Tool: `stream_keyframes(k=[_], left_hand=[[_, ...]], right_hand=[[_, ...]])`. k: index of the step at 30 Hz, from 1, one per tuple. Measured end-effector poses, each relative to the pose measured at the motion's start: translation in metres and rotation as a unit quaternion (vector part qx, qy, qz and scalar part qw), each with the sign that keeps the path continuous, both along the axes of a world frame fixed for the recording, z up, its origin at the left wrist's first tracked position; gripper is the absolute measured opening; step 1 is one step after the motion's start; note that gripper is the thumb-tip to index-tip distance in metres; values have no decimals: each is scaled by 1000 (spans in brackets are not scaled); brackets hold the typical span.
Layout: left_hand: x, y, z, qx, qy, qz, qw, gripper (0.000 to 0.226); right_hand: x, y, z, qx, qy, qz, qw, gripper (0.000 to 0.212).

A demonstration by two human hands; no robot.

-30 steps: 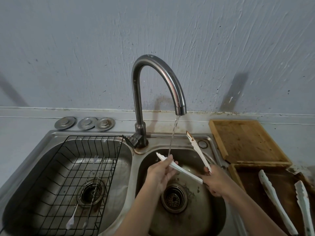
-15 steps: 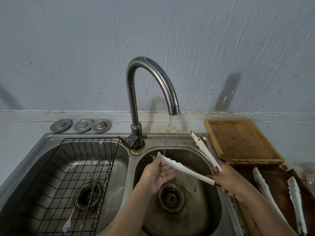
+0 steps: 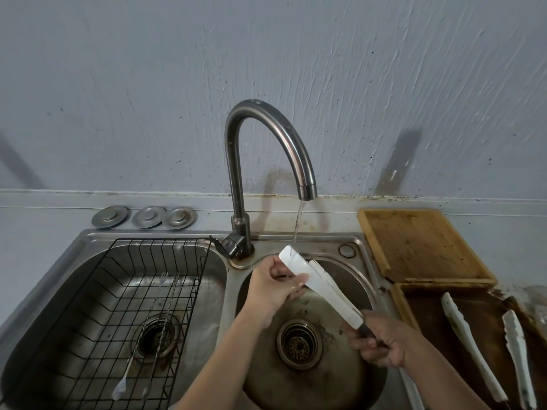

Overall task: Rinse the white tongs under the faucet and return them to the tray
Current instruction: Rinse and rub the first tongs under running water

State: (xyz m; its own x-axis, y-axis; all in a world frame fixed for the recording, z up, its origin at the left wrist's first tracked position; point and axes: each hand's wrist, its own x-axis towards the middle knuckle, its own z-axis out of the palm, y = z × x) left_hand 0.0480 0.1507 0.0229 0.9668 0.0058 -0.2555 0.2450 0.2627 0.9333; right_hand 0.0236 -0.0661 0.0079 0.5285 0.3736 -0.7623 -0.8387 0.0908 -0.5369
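Observation:
A pair of white tongs (image 3: 321, 284) slants over the right sink basin (image 3: 364, 380), arms nearly together. Its tip lies under a thin stream from the curved steel faucet (image 3: 284, 137). My right hand (image 3: 377, 343) grips the dark handle end at the lower right. My left hand (image 3: 273, 288) holds the upper part, thumb and fingers pinching the arms just below the wet tip. A dark wooden tray (image 3: 414, 306) to the right of the sink holds two more white tongs (image 3: 470, 344).
The left basin holds a black wire rack (image 3: 97, 309) with a few thin utensils in it. Three round metal sink plugs (image 3: 145, 216) rest behind it. A light wooden board (image 3: 417, 247) lies behind the tray. The wall stands close behind the faucet.
The tongs' arms have closed together and the tip has come up into the stream. My left hand now pinches the arms; my right hand has dropped lower toward me.

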Motion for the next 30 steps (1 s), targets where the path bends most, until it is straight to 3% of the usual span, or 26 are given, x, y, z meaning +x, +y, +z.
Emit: stream_keyframes(k=[2,3,6,9,14,23,27,30], left_hand=[[-1,1,-1,59,-23,-15,998,41],[-1,2,-1,71,-31,-22,997,38],[0,6,1,39,-38,-1,999,10],[0,6,4,47,-36,22,998,22],[-3,6,13,20,-67,-31,997,14],[-2,10,27,-4,-47,-64,997,25],[1,17,29,16,-29,-31,999,25],[0,20,27,-1,-7,-4,1000,19]], right_hand=[[-2,1,-2,10,6,-9,1000,11],[-3,0,-2,13,7,-9,1000,9],[-4,-5,1,12,1,13,1000,8],[-4,-7,2,6,-2,9,1000,12],[-8,-6,6,21,2,-8,1000,5],[-3,5,14,11,-2,2,1000,14],[3,10,8,-78,-87,-19,993,13],[7,6,7,-223,-188,-26,956,16]])
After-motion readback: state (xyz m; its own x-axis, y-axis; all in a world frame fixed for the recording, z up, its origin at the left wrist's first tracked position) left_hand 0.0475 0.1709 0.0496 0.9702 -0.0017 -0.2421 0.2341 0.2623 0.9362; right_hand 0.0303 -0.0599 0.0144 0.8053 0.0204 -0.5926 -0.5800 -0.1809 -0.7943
